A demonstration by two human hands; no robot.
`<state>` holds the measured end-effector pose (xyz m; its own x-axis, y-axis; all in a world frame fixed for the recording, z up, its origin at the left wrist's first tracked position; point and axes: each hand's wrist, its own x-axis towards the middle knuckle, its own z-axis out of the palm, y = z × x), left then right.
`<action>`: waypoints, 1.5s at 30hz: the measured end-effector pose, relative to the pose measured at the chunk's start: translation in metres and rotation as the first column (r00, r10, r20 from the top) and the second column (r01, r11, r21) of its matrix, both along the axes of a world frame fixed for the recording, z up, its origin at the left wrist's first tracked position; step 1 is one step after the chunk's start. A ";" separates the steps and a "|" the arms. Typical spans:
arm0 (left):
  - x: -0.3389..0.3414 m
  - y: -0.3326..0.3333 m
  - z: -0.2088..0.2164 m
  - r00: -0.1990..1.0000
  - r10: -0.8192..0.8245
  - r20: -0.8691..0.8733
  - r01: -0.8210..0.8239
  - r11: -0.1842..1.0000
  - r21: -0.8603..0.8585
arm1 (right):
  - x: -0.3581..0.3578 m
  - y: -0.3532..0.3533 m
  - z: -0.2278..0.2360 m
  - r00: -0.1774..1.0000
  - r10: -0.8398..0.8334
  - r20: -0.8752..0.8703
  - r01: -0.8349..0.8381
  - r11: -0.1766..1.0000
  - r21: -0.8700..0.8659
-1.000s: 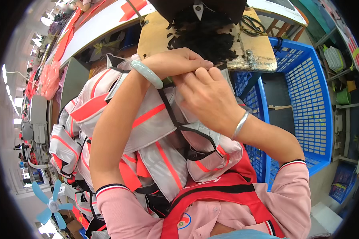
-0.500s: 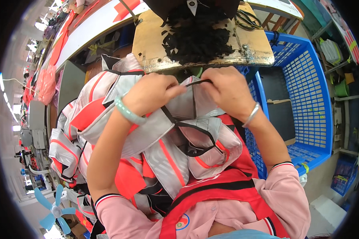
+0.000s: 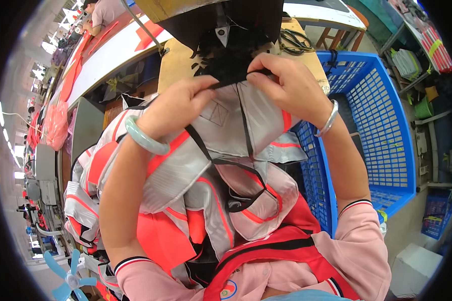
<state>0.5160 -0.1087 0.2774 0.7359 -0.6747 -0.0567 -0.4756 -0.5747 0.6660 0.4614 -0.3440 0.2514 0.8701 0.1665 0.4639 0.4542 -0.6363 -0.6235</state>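
A light grey sewn fabric piece (image 3: 216, 138) with black-bound edges and red-orange strips is stretched between my hands. My left hand (image 3: 173, 105) pinches its dark top edge between thumb and fingers. Farther right, my right hand (image 3: 294, 88) pinches the same edge, and the edge runs taut between them. Just beyond it a pointed metal tip (image 3: 222, 36) hangs from a dark machine housing (image 3: 188, 32). Black fabric scraps (image 3: 223, 62) lie heaped under the tip, partly hidden by the held piece. More grey fabric with red-orange strips (image 3: 213, 210) drapes over my lap.
The scraps lie on a worn wooden board (image 3: 178, 62). On the right stands a blue plastic crate (image 3: 386, 133) with dark sheets inside. A coiled cable (image 3: 296, 42) sits behind the board. Another person (image 3: 108, 12) is at the far left, beside a long white table (image 3: 108, 57).
Both hands have moved forward and apart, bringing the fabric's edge up to the scraps under the metal tip. The view has shifted, showing more of the machine housing and a person at far left.
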 end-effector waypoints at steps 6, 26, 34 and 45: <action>0.044 -0.006 0.008 0.999 -0.014 0.030 0.010 0.993 0.114 | 0.035 0.000 -0.005 0.997 -0.056 -0.057 0.061 0.995 0.078; 0.074 -0.020 0.026 0.992 0.104 -0.072 -0.080 0.955 0.284 | 0.084 -0.009 -0.016 0.998 -0.039 -0.054 0.041 0.999 0.033; 0.090 -0.014 0.022 0.989 0.100 -0.107 -0.067 0.958 0.278 | 0.089 -0.009 -0.016 0.998 -0.029 -0.063 0.034 0.997 0.074; 0.090 0.007 0.009 0.972 0.197 -0.131 -0.169 0.966 0.195 | 0.065 -0.032 -0.010 0.998 -0.041 -0.047 0.050 0.976 0.214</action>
